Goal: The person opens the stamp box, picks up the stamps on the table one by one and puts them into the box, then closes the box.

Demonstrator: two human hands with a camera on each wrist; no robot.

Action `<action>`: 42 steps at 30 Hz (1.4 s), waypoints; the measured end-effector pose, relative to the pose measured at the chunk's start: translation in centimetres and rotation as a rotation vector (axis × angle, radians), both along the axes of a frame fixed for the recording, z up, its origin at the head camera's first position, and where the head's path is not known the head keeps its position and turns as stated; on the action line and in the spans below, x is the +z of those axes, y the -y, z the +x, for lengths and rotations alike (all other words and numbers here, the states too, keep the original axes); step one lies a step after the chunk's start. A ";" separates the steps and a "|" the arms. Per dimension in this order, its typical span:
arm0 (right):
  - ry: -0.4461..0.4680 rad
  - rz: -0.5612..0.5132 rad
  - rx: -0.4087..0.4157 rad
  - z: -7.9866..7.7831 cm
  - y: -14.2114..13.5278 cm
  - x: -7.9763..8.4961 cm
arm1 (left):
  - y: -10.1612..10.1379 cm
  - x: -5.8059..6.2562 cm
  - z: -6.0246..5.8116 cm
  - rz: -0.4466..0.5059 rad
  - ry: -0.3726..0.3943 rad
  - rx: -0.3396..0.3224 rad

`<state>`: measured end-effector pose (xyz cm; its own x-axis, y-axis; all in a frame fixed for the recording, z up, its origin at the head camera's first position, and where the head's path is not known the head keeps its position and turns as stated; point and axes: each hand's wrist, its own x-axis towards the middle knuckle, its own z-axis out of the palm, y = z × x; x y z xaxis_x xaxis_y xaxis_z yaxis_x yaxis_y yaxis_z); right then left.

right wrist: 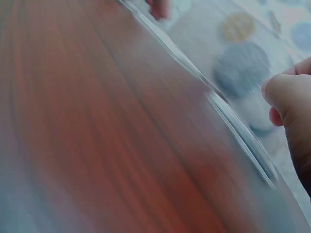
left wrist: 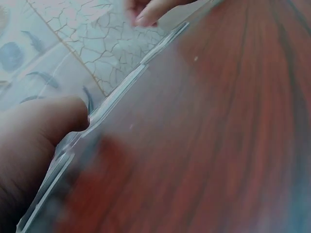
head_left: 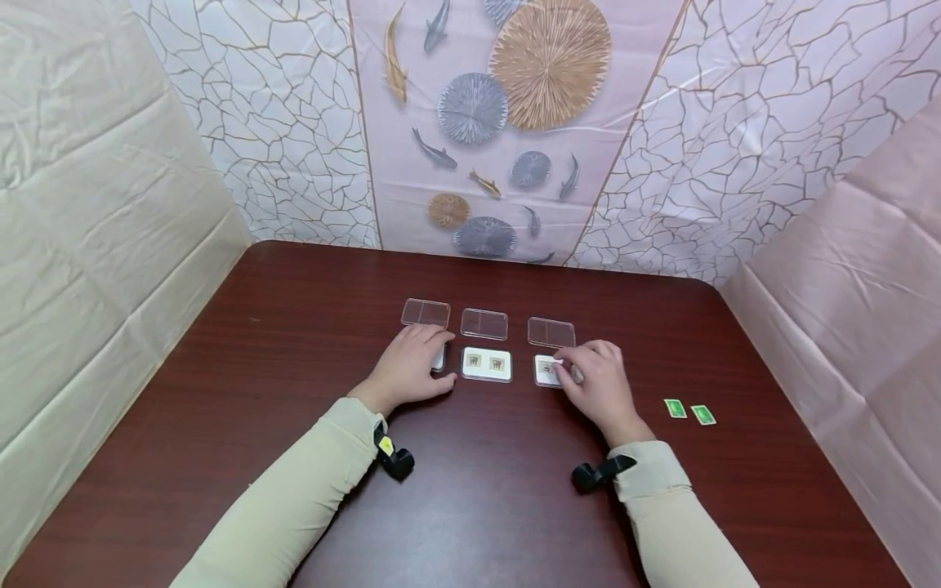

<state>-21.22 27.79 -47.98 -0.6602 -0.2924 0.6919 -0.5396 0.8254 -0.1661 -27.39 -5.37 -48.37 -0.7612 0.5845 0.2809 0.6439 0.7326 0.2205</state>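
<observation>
My left hand (head_left: 412,365) rests over the leftmost white-backed case (head_left: 439,358), fingers and thumb spread; the hand covers most of it. Beside it lies the middle flat clear case (head_left: 487,379) with two small stamps (head_left: 497,363) on its white insert. My right hand (head_left: 601,388) is bent over the right-hand case (head_left: 542,380), thumb and index finger close together at its upper edge. A small pale piece (head_left: 577,375) shows between the fingers, its kind partly hidden. One stamp (head_left: 546,369) is visible in that case; its right part is covered.
Three clear lids lie behind the cases: left (head_left: 425,313), middle (head_left: 484,323) and right (head_left: 551,332). Two green stamps (head_left: 675,408) lie to the right of my right hand. The dark wooden table (head_left: 470,490) meets a patterned cloth backdrop (head_left: 294,122).
</observation>
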 end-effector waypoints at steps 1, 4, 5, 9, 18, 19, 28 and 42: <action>0.002 -0.001 -0.006 0.2 -0.8 0.0 | 0.3 0.0 0.0 0.004 -0.003 -0.002; 0.014 -0.001 -0.035 0.8 -3.3 -0.1 | 1.0 -0.1 -0.1 0.011 -0.004 -0.002; 0.022 0.000 -0.048 1.0 -4.1 -0.2 | 1.3 -0.1 -0.1 0.011 -0.005 -0.001; 0.043 0.009 -0.098 1.9 -7.0 -0.2 | 2.3 -0.4 -0.2 0.019 -0.005 0.007; 0.134 0.011 -0.176 4.6 -12.2 0.3 | 4.3 -0.1 -0.2 0.045 0.026 0.040; 0.142 0.012 -0.181 4.9 -12.7 0.3 | 4.5 0.0 -0.2 0.045 0.028 0.045; 0.234 0.027 -0.211 6.9 -16.3 0.1 | 5.8 -0.5 -0.5 0.062 0.059 0.071; 0.284 0.090 -0.226 7.2 -16.5 0.0 | 6.5 -0.8 -1.0 0.079 0.099 0.069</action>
<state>-14.06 44.32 -48.00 -0.8771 -0.1688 0.4497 -0.2850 0.9365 -0.2045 -28.42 -11.89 -49.14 -0.8249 0.5089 0.2459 0.5651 0.7522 0.3390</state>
